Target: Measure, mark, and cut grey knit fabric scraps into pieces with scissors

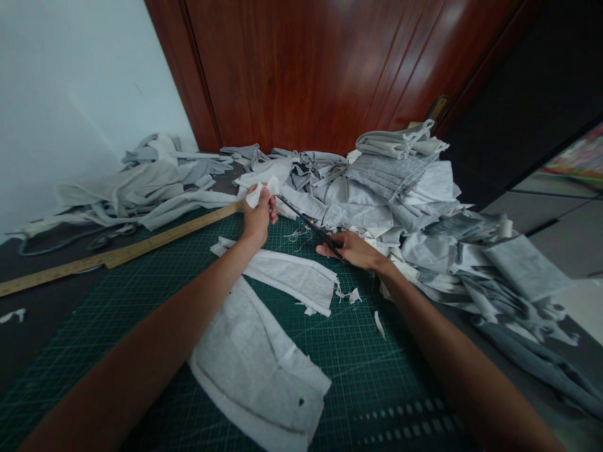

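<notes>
A green gridded cutting mat point(358, 364) lies before a wooden door point(292, 75). At its far edge, my left hand point(258, 220) pinches a white fabric scrap point(254, 196); my right hand point(355, 250) grips black scissors point(311, 225), tips just beside the scrap.

Pale wall point(85, 75) on the left, and here's a glossy red-brown wooden door point(292, 75) straight ahead, brass-coloured fitting point(439, 108) near its right edge, dark panel point(527, 75) beyond, soft light glinting off the wood!
</notes>
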`<state>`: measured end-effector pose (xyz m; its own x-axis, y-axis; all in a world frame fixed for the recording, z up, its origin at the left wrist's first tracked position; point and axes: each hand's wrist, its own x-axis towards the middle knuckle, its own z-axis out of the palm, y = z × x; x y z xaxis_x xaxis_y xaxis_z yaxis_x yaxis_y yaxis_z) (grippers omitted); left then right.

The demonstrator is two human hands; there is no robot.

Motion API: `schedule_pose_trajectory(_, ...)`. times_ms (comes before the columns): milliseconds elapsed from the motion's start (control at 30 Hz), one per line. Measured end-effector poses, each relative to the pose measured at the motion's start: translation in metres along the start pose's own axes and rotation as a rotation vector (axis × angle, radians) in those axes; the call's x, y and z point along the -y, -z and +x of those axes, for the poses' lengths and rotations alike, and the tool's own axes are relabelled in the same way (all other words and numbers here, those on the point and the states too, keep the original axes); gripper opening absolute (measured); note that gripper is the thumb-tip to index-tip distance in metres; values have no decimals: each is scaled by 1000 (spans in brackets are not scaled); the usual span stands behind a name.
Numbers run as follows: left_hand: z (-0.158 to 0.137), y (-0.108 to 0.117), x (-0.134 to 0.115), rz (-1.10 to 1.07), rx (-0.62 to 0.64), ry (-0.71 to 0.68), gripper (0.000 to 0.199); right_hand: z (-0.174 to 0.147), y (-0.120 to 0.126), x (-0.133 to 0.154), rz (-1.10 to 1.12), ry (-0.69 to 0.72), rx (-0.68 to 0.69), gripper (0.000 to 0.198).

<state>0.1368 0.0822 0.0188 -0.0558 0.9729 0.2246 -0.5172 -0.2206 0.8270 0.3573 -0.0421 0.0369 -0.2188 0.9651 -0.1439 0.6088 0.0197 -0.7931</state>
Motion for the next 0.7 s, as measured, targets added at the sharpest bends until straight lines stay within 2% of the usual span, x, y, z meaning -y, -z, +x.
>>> schedule_pose_trajectory(133, 4, 2, 0, -7, -89, -3, 28, -2, 5, 0, 224, -1, 200, 58)
schedule_pose_trajectory(200, 5, 2, 0, -13, -114, 1, 28, -2, 7, -1, 291, -7, 246, 62)
schedule_pose_trajectory(467, 4, 2, 4, 16, -10, 11, 34, -2, 9, -5, 418, -15, 209, 69)
schedule_pose_trajectory(700, 2, 0, 4, 10, 0, 20, 39, -1, 9, -8, 413, -1, 212, 66)
